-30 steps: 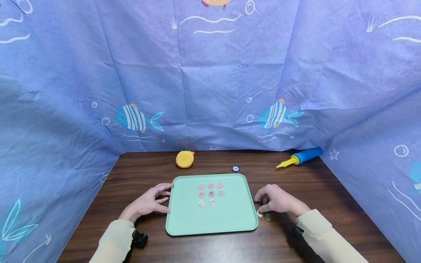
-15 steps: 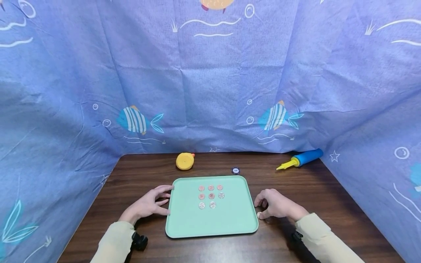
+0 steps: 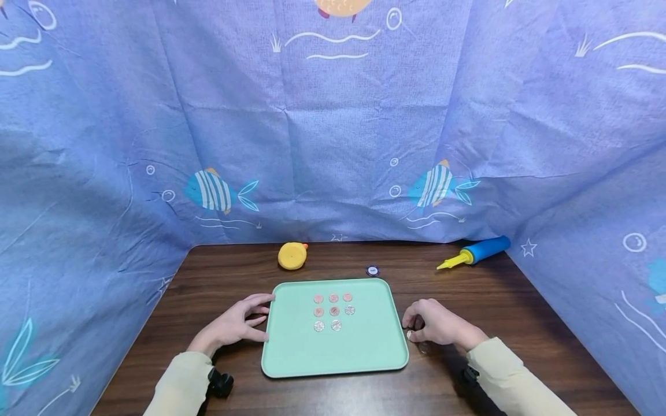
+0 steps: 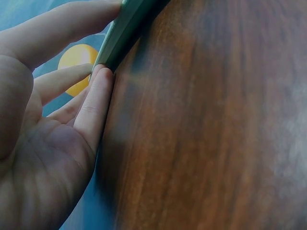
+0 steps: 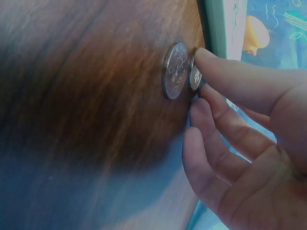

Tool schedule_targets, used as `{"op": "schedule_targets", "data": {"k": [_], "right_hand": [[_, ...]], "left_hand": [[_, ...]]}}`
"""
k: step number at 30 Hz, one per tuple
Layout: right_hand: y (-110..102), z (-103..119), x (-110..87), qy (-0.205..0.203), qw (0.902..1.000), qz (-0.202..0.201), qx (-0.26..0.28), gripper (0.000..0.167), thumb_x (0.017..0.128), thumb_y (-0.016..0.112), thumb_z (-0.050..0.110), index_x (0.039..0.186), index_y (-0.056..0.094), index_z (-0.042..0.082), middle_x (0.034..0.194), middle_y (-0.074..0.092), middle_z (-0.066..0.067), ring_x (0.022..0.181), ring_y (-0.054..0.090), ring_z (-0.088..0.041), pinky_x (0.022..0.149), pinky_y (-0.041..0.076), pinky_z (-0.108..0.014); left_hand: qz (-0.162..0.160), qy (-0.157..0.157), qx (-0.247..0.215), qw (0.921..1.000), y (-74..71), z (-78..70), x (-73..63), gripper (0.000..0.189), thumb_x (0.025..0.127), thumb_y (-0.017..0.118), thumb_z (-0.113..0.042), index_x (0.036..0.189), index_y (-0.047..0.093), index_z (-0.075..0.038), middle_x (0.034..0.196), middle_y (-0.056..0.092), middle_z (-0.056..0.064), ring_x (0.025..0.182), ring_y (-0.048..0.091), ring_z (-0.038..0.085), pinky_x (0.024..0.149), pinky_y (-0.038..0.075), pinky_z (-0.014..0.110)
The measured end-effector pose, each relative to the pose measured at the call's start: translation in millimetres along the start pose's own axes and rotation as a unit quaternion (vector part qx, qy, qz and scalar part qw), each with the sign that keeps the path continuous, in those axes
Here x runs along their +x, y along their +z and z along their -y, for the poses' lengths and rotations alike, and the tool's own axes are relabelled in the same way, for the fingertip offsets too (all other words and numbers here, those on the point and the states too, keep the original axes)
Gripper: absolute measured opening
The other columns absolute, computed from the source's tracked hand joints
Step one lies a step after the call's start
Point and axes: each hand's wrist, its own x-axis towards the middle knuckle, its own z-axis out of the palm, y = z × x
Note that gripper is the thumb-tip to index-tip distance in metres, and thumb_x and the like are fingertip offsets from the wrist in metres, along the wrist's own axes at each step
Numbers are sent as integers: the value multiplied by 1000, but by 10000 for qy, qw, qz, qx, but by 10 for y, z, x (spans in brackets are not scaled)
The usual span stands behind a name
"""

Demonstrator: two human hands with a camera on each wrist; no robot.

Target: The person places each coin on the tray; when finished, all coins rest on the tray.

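A mint-green tray (image 3: pixel 296 352) lies on the table bearing several copper-coloured coins (image 3: pixel 333 298) and 3 silver coins (image 3: pixel 336 325) in rows. Against the tray's left edge my left hand (image 3: pixel 234 321) rests spread fingertips and thumb. Just off the right edge, my right hand (image 3: pixel 436 323) is low over the table with curled fingers. Its thumb and index finger pinch a silver coin (image 5: pixel 194 76) at its edge, partly hidden by the thumb. Next to it another silver coin (image 5: pixel 175 72) lies flat on the wood, mostly behind the hand in the head view.
At the back of the dark wooden table (image 3: pixel 234 266) are a yellow duck-like toy (image 3: pixel 292 256), a dark round chip with a pale centre (image 3: pixel 372 270) and a blue pump with a yellow nozzle (image 3: pixel 476 251). A blue fish-printed cloth (image 3: pixel 333 144) hangs around the table.
The right thumb and fingers have closed in on the silver coin, which has shifted slightly toward the back. The right hand now covers more of the other coin. The left hand stays put.
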Motion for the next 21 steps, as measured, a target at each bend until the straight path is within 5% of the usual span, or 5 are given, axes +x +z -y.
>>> {"op": "schedule_targets", "data": {"k": [21], "right_hand": [[-14,33,22,-142,9999,76,-4,21,82,85,-2,91,75,14,84,69,8,73,63,-5,62,57,-23]], "left_hand": [[-21,32,72,10000,4,-14,-40,92,87,87,-8,162,34,2,165,25,26,141,43,41,111,50,24]]}}
